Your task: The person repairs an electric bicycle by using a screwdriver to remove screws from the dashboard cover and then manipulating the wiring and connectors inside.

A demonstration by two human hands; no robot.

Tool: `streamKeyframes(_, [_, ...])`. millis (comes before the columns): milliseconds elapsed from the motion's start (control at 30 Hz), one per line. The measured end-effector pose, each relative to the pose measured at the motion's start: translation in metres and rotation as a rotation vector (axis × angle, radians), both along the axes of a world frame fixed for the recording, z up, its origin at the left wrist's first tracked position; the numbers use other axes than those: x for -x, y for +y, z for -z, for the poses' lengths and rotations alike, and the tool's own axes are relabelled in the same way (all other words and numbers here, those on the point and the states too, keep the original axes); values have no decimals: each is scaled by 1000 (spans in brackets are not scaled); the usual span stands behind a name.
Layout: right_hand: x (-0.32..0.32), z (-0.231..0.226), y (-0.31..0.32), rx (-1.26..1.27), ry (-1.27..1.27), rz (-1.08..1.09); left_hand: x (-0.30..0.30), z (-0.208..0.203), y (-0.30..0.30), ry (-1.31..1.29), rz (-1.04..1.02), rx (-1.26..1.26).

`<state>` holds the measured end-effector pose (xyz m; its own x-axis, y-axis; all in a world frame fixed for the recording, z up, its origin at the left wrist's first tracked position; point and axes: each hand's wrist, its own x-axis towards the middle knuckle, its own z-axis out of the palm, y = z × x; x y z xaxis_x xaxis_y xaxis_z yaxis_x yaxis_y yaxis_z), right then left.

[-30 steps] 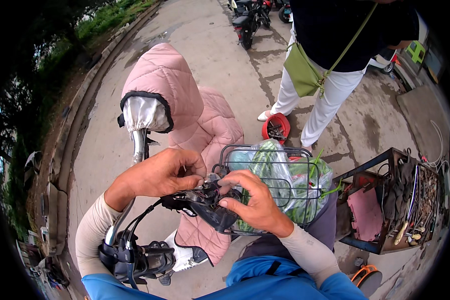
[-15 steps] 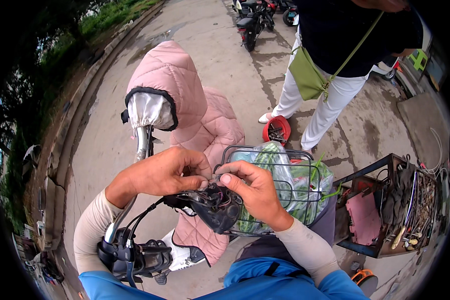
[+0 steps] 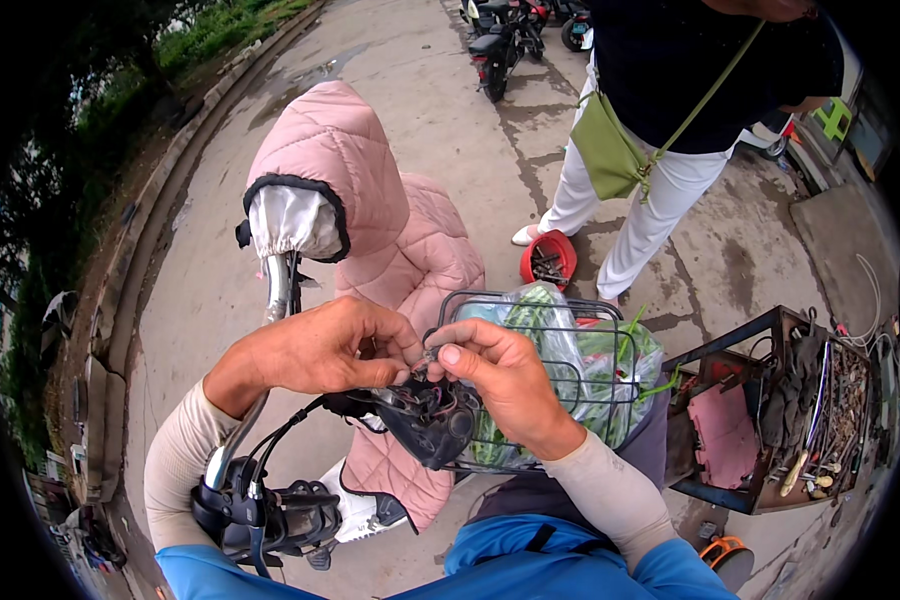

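My left hand [image 3: 315,345] and my right hand [image 3: 510,385] meet above an opened black housing [image 3: 425,438] on a vehicle's handlebar [image 3: 279,292]. Thumb and fingers of each hand are pinched on something small and dark; fingertips cover most of it. Thin wires [image 3: 444,415] lie bunched in the housing just below. Right behind the housing is a black wire basket [image 3: 635,388] holding green vegetables in clear plastic bags [image 3: 550,315]. A pink quilted cover [image 3: 330,140] hangs over the far handlebar end and down the front.
Facing me stands a person [image 3: 710,100] in white trousers with a green shoulder bag [image 3: 607,145]. By their feet is a red bowl [image 3: 567,250] of metal pieces. An open metal toolbox [image 3: 740,497] full of tools stands at right. Motorbikes [image 3: 497,50] are parked beyond.
Both hands stay pinched together above the wires, with only slight finger movement. The whole view has shifted a little, so the surroundings sit slightly further left.
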<state>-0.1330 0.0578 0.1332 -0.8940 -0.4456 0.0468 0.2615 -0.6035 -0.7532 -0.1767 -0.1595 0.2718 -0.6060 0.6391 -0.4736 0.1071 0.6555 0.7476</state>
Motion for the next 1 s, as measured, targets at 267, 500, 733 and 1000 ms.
streamKeyframes(267, [-1, -1, -3, -23, 64, 38, 0, 1, -2, 11, 16, -30])
streamKeyframes(500, [0, 1, -3, 14, 56, 5, 0, 3, -4, 10, -8, -76])
streamKeyframes(733, [-1, -4, -3, 3, 36, 12, -1, 1, -2, -3, -31, -69])
streamKeyframes(1000, [-2, -8, -1, -17, 72, 22, 0, 4, -3, 49, -14, -48])
